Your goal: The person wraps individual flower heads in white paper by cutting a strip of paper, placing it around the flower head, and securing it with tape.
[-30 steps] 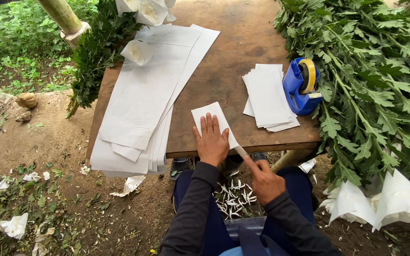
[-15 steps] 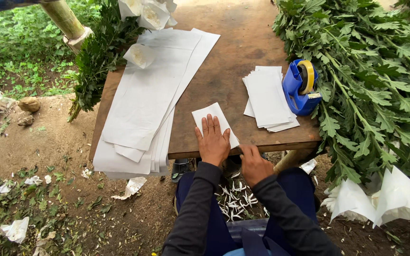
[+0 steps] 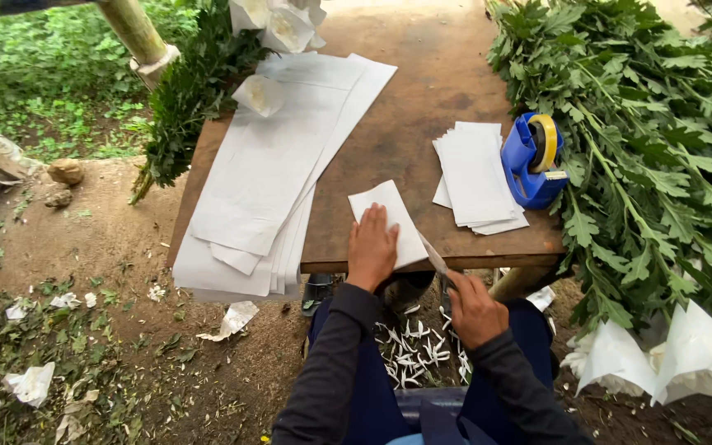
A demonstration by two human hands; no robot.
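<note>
Paper, a small white folded sheet [image 3: 389, 218], lay at the near edge of the wooden table [image 3: 422, 107], overhanging it slightly. The left hand [image 3: 371, 247] pressed flat on the sheet, fingers together and stretched forward, pinning it down. The right hand [image 3: 473, 309] was closed around the handle of a knife [image 3: 433, 254], its blade angled up to the sheet's right edge, just below the table's rim.

As I judged it, the blade could have slipped toward the left fingers, since they lay so near the cut line; the sheet might also have torn crookedly if the pressing hand let it shift on the overhang.

Just beyond, one short stack of cut white sheets [image 3: 475, 173] sat touching one blue tape dispenser [image 3: 535, 161]. One pile of long white sheets [image 3: 274, 173] hung over the table's left edge. A heap of green leafy stems [image 3: 661, 148] covered the right side, and one smaller bunch [image 3: 187, 107] leaned at the left corner. Many white paper slivers [image 3: 414, 354] littered the ground between the knees, too many to count.
</note>
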